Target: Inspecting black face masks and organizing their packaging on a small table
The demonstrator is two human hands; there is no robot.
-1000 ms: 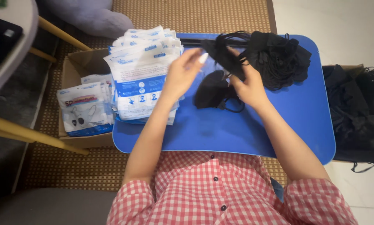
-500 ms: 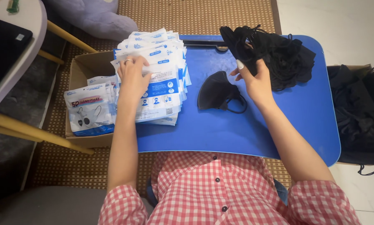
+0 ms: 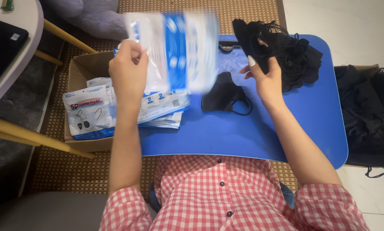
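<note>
My left hand (image 3: pixel 128 70) pinches the edge of a white and blue plastic pouch (image 3: pixel 175 51) and holds it raised above the stack of similar pouches (image 3: pixel 162 109) on the left of the blue lap table (image 3: pixel 243 132); the pouch is blurred. My right hand (image 3: pixel 264 77) grips a black face mask (image 3: pixel 254 40) at the left of a pile of black masks (image 3: pixel 294 55) at the table's far right. One folded black mask (image 3: pixel 224 98) lies alone on the table between my hands.
A cardboard box (image 3: pixel 83 72) with filled mask packets (image 3: pixel 89 111) stands on the woven mat left of the table. More black masks (image 3: pixel 367 115) fill a box on the right. A white table with yellow legs (image 3: pixel 33 134) is at far left.
My left hand has lifted one pouch off the stack and swung it up over the table. My right hand has closed on a mask at the edge of the black pile.
</note>
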